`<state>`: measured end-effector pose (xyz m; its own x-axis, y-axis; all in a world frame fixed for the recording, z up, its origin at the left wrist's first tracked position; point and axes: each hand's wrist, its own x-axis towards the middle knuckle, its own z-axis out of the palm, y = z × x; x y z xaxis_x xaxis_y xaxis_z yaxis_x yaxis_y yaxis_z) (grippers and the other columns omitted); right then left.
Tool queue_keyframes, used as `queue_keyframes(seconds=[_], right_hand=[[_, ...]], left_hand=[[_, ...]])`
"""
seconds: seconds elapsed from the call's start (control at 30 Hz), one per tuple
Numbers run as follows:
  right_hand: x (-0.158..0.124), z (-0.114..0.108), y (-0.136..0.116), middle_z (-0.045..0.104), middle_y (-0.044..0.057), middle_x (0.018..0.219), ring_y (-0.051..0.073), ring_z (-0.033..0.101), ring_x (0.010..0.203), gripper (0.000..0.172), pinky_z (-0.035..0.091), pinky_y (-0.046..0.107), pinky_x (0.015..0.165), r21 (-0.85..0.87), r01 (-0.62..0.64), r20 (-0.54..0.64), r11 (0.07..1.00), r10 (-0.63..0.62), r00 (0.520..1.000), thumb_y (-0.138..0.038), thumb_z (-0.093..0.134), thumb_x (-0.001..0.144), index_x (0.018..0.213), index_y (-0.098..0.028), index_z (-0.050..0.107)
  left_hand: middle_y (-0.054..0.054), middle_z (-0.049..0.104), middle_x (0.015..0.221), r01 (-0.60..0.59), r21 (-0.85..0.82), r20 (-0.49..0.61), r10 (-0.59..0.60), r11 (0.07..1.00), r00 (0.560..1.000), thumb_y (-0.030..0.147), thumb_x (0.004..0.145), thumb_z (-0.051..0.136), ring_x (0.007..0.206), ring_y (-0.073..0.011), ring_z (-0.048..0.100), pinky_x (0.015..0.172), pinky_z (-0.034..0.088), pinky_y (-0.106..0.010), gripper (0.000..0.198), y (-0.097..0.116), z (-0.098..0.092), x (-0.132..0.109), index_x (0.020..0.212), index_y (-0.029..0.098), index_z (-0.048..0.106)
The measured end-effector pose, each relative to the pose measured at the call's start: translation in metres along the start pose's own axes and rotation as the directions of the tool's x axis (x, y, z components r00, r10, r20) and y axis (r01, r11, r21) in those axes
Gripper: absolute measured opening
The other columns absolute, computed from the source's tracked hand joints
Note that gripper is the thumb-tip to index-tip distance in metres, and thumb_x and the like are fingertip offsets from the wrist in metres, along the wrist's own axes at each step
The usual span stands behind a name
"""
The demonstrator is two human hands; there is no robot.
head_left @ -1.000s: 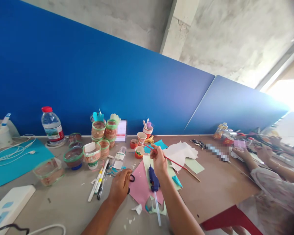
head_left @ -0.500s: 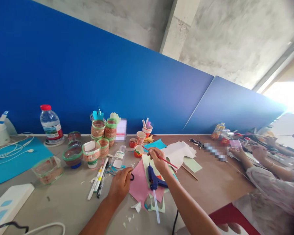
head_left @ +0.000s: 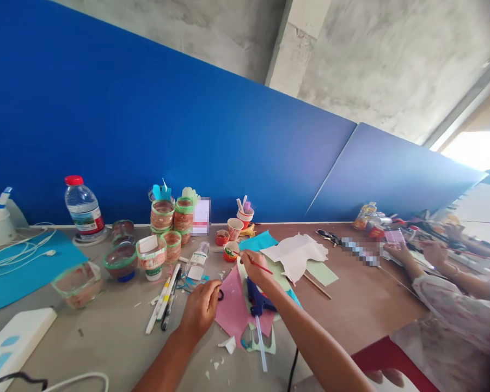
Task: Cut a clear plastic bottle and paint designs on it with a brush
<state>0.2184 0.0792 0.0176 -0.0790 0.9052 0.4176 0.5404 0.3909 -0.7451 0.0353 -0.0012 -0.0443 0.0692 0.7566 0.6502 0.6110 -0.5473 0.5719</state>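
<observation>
Pinched in my right hand (head_left: pixel 256 267) is a thin red stick (head_left: pixel 265 268) that looks like a paintbrush; its far tip reaches the mouth of a small red paper cup (head_left: pixel 231 258). My left hand (head_left: pixel 200 307) rests closed at the edge of a pink paper sheet (head_left: pixel 231 310). A black ring (head_left: pixel 221 294) shows at its fingers, but the rest of what it holds is hidden. Under my right wrist lies a dark blue glue gun (head_left: pixel 258 298), a clear glue stick (head_left: pixel 261 340) protruding from its back. Partly beneath it are green paper pieces.
Left of my hands are several markers (head_left: pixel 163 299), a clear bottle (head_left: pixel 198 261) and wrapped jars (head_left: pixel 162 215). A large water bottle (head_left: pixel 84 209) stands by the blue partition (head_left: pixel 167 125). White paper (head_left: pixel 298 253) and a wooden stick (head_left: pixel 316 286) lie right. Another person's arms (head_left: pixel 416 272) are far right.
My right hand has shifted slightly left and down, bringing the paintbrush tip down to the small red cup. My left hand stays in place.
</observation>
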Motion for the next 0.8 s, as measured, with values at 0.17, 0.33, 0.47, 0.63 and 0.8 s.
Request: queue_keyframes(seconds=[0.17,0.33,0.47,0.63,0.8], right_hand=[[0.001,0.006,0.003,0.057,0.002,0.053,0.018,0.047,0.051,0.031,0.035,0.031,0.053,0.077,0.050,0.033,0.996,-0.053,0.998,-0.043,0.062,0.077,0.051,-0.027,0.055],[0.001,0.011,0.011,0.069,0.005,0.069,0.023,0.057,0.062,0.005,0.041,0.035,0.064,0.138,0.079,0.068,0.987,-0.089,0.994,-0.026,0.070,0.065,0.070,-0.027,0.072],[0.000,0.015,0.024,0.071,0.006,0.073,0.025,0.060,0.062,0.024,0.042,0.037,0.065,0.028,0.156,0.139,0.987,-0.158,0.978,-0.018,0.070,0.062,0.083,-0.028,0.075],[0.000,0.012,0.032,0.072,0.007,0.079,0.025,0.062,0.066,0.034,0.042,0.037,0.067,-0.109,0.216,0.188,0.970,-0.193,0.963,-0.020,0.067,0.066,0.099,-0.027,0.071],[-0.002,-0.001,0.040,0.067,0.003,0.077,0.021,0.059,0.067,0.047,0.043,0.035,0.069,-0.227,0.227,0.227,0.947,-0.175,0.958,-0.024,0.060,0.069,0.116,-0.023,0.062]], left_hand=[[-0.006,0.073,0.082,-0.008,0.021,0.024,0.008,1.000,1.000,0.022,0.091,0.041,0.074,-0.0194,0.069,0.069,0.054,-0.031,0.023,-0.002,0.003,-0.002,0.098,0.020,0.062],[-0.006,0.071,0.077,-0.007,0.059,0.022,0.006,0.998,1.000,0.020,0.091,0.039,0.071,-0.0185,0.068,0.068,0.054,-0.031,0.025,0.003,0.002,-0.002,0.097,0.021,0.063],[-0.006,0.071,0.077,-0.027,0.083,0.043,0.023,0.996,0.999,0.018,0.091,0.039,0.069,-0.0182,0.067,0.066,0.053,-0.031,0.025,0.007,-0.001,-0.002,0.097,0.021,0.062],[-0.006,0.072,0.079,-0.024,0.111,0.047,0.019,0.994,0.999,0.018,0.090,0.039,0.071,-0.0190,0.067,0.067,0.053,-0.031,0.024,0.009,-0.004,-0.003,0.098,0.022,0.062],[-0.006,0.071,0.078,-0.006,0.116,0.044,0.001,0.993,0.999,0.017,0.090,0.040,0.071,-0.0195,0.066,0.068,0.052,-0.032,0.024,0.011,-0.005,-0.002,0.098,0.021,0.062]])
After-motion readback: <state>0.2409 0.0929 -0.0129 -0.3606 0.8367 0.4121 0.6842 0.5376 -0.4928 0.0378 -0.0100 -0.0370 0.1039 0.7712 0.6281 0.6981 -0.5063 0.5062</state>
